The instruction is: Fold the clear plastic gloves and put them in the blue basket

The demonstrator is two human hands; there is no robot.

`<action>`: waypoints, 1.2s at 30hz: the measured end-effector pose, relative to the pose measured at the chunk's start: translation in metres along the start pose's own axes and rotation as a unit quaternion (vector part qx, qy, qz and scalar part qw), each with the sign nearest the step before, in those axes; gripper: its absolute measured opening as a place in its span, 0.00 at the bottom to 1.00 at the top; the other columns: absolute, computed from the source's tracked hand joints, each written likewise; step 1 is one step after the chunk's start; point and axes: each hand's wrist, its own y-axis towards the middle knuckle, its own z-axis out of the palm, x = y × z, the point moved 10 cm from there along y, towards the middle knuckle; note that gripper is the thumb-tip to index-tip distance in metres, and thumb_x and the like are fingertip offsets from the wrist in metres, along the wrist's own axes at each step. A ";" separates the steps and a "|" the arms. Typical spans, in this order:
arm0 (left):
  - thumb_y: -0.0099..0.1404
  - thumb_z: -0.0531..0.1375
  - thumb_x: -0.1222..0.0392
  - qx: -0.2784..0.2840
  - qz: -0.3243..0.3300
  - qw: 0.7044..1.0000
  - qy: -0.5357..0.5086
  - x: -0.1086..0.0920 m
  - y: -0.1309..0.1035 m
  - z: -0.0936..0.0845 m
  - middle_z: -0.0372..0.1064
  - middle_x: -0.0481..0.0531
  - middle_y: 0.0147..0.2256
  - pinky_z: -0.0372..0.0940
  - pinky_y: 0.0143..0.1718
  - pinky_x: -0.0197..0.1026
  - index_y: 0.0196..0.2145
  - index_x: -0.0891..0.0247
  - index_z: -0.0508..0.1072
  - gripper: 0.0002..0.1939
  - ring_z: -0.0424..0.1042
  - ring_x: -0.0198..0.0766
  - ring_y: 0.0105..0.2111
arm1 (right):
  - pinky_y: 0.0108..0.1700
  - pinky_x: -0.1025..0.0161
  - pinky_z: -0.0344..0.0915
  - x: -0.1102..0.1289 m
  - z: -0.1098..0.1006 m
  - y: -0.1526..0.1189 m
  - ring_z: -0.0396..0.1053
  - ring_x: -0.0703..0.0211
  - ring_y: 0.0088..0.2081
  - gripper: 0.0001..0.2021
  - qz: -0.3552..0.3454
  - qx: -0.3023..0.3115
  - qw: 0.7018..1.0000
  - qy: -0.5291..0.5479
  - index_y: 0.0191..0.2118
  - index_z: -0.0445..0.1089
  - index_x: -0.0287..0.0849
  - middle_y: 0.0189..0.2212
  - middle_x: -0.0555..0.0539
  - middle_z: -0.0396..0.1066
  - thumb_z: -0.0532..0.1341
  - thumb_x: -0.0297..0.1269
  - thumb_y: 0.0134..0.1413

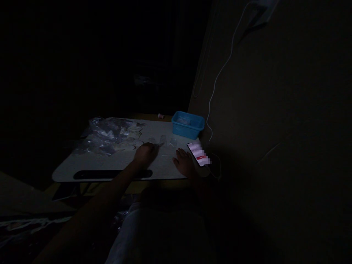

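The scene is very dark. My left hand (pixel 144 155) is closed over the white table (pixel 162 165), its fingers curled and pointing right; what they hold, if anything, cannot be made out. Just beyond it lie small clear plastic-looking pieces, one in the middle (pixel 163 139) and another to the right (pixel 173 142). My right hand (pixel 184 162) rests on the table with its fingers apart and nothing in them. Close to its right side lies a lit phone (pixel 199 154), its screen partly blurred out.
A blue plastic basin (pixel 184 130) with something pale inside stands at the table's back right. Crumpled clear plastic bags (pixel 106 135) cover the left side. Behind the table edge lies a small pinkish-white roll or cup (pixel 161 116). A white cable (pixel 217 79) hangs along the right wall.
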 end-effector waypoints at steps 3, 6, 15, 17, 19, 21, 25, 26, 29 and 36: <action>0.64 0.44 0.55 0.022 0.047 0.998 -0.020 -0.021 0.002 0.014 0.70 0.58 0.32 0.60 0.36 0.39 0.33 0.66 0.72 0.19 0.69 0.39 0.34 | 0.56 0.52 0.49 0.001 -0.001 -0.001 0.51 0.52 0.58 0.23 -0.002 -0.001 1.000 0.001 0.55 0.57 0.35 0.57 0.38 0.55 0.46 0.43 0.59; 0.61 0.47 0.59 0.028 0.123 0.987 -0.096 -0.036 -0.003 0.019 0.69 0.56 0.39 0.60 0.42 0.38 0.42 0.65 0.69 0.16 0.67 0.38 0.40 | 0.57 0.52 0.49 0.001 -0.002 -0.001 0.51 0.52 0.58 0.23 0.003 0.000 1.000 0.001 0.55 0.57 0.36 0.57 0.38 0.55 0.46 0.42 0.58; 0.57 0.51 0.50 0.009 -0.068 0.997 0.029 0.044 -0.032 0.003 0.68 0.55 0.39 0.60 0.40 0.44 0.43 0.61 0.69 0.19 0.66 0.45 0.41 | 0.56 0.52 0.48 0.001 0.001 0.000 0.51 0.52 0.58 0.23 -0.005 0.001 1.000 -0.006 0.55 0.57 0.35 0.57 0.38 0.56 0.46 0.42 0.59; 0.59 0.49 0.49 0.022 -0.058 0.997 0.048 0.042 -0.033 0.006 0.68 0.55 0.38 0.59 0.40 0.43 0.42 0.59 0.69 0.18 0.65 0.45 0.41 | 0.57 0.52 0.48 0.000 0.002 -0.001 0.51 0.52 0.58 0.23 -0.003 0.003 1.000 -0.003 0.56 0.57 0.36 0.57 0.38 0.56 0.47 0.43 0.58; 0.60 0.49 0.50 0.023 -0.035 0.998 0.043 0.035 -0.033 0.008 0.68 0.56 0.40 0.58 0.41 0.44 0.45 0.59 0.68 0.19 0.65 0.44 0.41 | 0.57 0.52 0.49 -0.001 0.002 -0.001 0.51 0.53 0.58 0.23 -0.002 0.002 1.000 0.008 0.56 0.56 0.37 0.57 0.39 0.55 0.47 0.43 0.58; 0.61 0.48 0.52 0.022 -0.009 0.999 0.032 0.028 -0.032 0.011 0.66 0.57 0.42 0.57 0.43 0.45 0.49 0.60 0.66 0.20 0.63 0.45 0.43 | 0.57 0.54 0.50 -0.005 0.001 0.001 0.52 0.54 0.58 0.23 0.003 0.004 1.000 0.027 0.56 0.56 0.38 0.57 0.40 0.56 0.49 0.42 0.58; 0.61 0.47 0.54 0.023 0.022 0.999 0.031 0.021 -0.033 0.014 0.63 0.58 0.47 0.56 0.43 0.50 0.50 0.57 0.65 0.20 0.59 0.49 0.47 | 0.54 0.60 0.56 -0.019 -0.001 0.015 0.59 0.58 0.54 0.19 0.031 0.042 0.996 0.071 0.52 0.62 0.42 0.53 0.45 0.63 0.52 0.39 0.56; 0.61 0.47 0.54 0.025 0.026 0.999 0.034 0.021 -0.033 0.015 0.63 0.57 0.48 0.55 0.43 0.51 0.50 0.57 0.65 0.20 0.58 0.50 0.47 | 0.52 0.61 0.59 -0.021 -0.004 0.020 0.62 0.59 0.52 0.17 0.041 0.048 0.995 0.074 0.51 0.64 0.44 0.50 0.46 0.65 0.51 0.38 0.56; 0.61 0.47 0.54 0.037 0.036 0.998 0.044 0.019 -0.034 0.018 0.62 0.57 0.49 0.55 0.44 0.51 0.50 0.57 0.66 0.21 0.58 0.50 0.47 | 0.50 0.59 0.61 -0.021 -0.014 0.034 0.65 0.57 0.49 0.17 0.073 0.037 0.994 0.072 0.50 0.65 0.42 0.47 0.46 0.68 0.49 0.35 0.56; 0.60 0.48 0.52 0.049 0.043 0.997 0.045 0.017 -0.035 0.018 0.60 0.55 0.51 0.54 0.45 0.52 0.51 0.56 0.64 0.22 0.57 0.50 0.48 | 0.55 0.58 0.53 0.047 -0.001 0.043 0.53 0.58 0.57 0.20 -0.042 0.028 0.996 0.077 0.55 0.58 0.41 0.55 0.46 0.59 0.50 0.34 0.55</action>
